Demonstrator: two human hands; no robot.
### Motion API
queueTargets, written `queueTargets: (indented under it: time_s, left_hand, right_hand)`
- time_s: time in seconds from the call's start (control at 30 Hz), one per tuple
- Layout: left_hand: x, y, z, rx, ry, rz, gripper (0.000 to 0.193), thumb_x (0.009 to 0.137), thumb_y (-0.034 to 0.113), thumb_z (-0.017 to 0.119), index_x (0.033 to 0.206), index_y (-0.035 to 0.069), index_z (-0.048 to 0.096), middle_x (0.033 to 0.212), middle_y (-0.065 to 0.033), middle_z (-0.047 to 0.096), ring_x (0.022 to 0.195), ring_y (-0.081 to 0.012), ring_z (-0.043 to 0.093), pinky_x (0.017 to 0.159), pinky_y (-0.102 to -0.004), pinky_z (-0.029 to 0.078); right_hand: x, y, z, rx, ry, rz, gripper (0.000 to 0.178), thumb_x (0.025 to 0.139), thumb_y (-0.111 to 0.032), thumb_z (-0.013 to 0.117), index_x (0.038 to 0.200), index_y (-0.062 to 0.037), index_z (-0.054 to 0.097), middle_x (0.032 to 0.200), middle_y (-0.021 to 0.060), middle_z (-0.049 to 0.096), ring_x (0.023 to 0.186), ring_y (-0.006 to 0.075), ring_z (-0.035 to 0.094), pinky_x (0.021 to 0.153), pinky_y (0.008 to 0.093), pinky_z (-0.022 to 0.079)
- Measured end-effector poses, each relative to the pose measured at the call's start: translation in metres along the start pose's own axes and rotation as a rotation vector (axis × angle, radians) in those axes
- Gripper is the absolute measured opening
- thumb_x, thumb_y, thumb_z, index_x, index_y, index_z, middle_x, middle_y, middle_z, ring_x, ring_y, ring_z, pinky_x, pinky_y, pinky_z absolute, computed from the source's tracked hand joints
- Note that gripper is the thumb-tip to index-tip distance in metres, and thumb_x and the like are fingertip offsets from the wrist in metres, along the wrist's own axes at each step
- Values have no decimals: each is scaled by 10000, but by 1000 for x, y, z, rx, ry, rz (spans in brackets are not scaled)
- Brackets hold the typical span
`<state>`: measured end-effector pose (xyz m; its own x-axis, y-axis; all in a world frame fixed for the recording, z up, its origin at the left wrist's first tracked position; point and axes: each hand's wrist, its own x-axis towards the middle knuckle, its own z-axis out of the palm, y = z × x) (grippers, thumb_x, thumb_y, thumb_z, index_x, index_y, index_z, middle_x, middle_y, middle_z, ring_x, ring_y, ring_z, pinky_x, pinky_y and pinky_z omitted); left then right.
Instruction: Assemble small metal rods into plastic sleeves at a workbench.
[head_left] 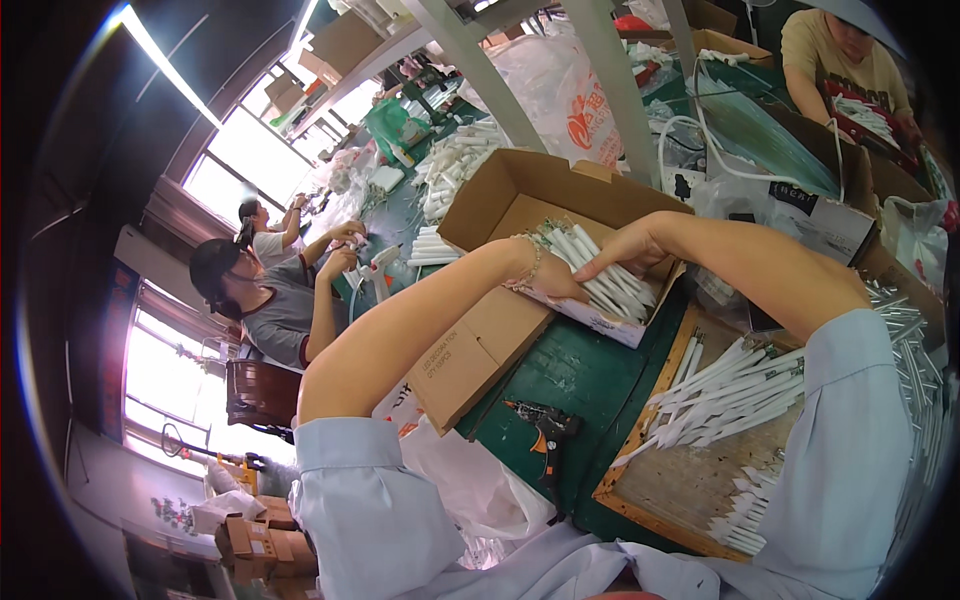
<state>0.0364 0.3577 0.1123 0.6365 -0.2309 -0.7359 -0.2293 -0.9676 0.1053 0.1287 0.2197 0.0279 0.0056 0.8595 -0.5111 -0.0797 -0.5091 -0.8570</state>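
An open cardboard box [490, 190] stands on the green table, and both my hands reach into it. Between them lies a bundle of thin white tubes [610, 285] with greenish wire ends at the far side. My left hand [553, 274] is closed against the bundle's left side, its fingertips partly hidden. From the right, my right hand [640, 247] grips the same bundle, thumb laid across the top and fingers behind. The box's lid flap [480, 350] hangs open toward me.
A black and orange glue gun [547, 430] lies before the box. A wooden tray [640, 490] at right holds white sticks with pointed tips [730, 395]. Silver rods [905, 350] lie far right. White table posts [610, 90] rise behind the box. Co-workers [285, 310] sit at left and far right.
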Motion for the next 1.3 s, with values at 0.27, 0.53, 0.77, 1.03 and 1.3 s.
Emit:
queueTargets:
  time_s: [0.27, 0.53, 0.77, 1.03, 1.3]
  left_hand:
    - [32, -65, 7, 74, 145, 29, 398, 847, 402, 540, 896, 30, 674, 951, -122, 655, 876, -239, 595, 789, -362, 448]
    - [3, -22, 6, -758, 475, -236, 325, 892, 186, 400, 881, -36, 637, 806, -155, 660, 702, -233, 632, 588, -370, 467]
    - [-32, -14, -1, -763, 458, -172, 284, 873, 155, 448, 860, -51, 643, 741, -168, 676, 650, -247, 669, 565, -350, 520]
    - [-56, 26, 9, -1240, 696, -58, 195, 834, 128, 534, 905, -23, 636, 843, -163, 676, 734, -254, 681, 591, -343, 553]
    - [-92, 67, 10, -723, 880, 334, 237, 850, 185, 522, 936, -4, 636, 823, -169, 658, 720, -228, 658, 624, -359, 529]
  right_hand:
    - [3, -9, -5, 83, 288, -181, 559, 778, -349, 762, 1217, -59, 573, 1104, 85, 660, 960, 176, 635, 848, 341, 497]
    - [-10, -19, 5, 248, 454, -244, 455, 781, -286, 740, 1144, -43, 612, 1054, 96, 676, 899, 186, 663, 799, 320, 528]
    - [-33, -54, 33, 132, 524, -228, 423, 785, -298, 727, 1125, -72, 615, 1025, 76, 680, 866, 159, 660, 768, 314, 533]
    - [-65, -59, 64, 70, 657, -441, 491, 762, -271, 733, 1170, -42, 583, 1083, 87, 653, 929, 167, 640, 808, 305, 515]
    - [-95, -45, 136, -12, 1126, -826, 434, 775, -214, 714, 1128, 3, 584, 976, 82, 657, 840, 152, 631, 736, 302, 513]
